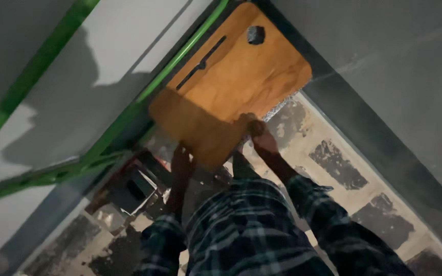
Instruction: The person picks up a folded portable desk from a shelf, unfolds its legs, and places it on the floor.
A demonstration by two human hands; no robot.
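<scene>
Beside the green frame [129, 110], left hand [181, 162] and right hand [262, 137] each grip the wooden board [231, 82].

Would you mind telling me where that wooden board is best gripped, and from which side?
Grip the wooden board along its near, lower edge, coming from below with one hand toward each corner, probably the steadiest hold. It is a broad flat panel with rounded corners, tilted beside the green frame. The left hand and right hand already sit at that edge. The slot and hole lie at the far end.
</scene>
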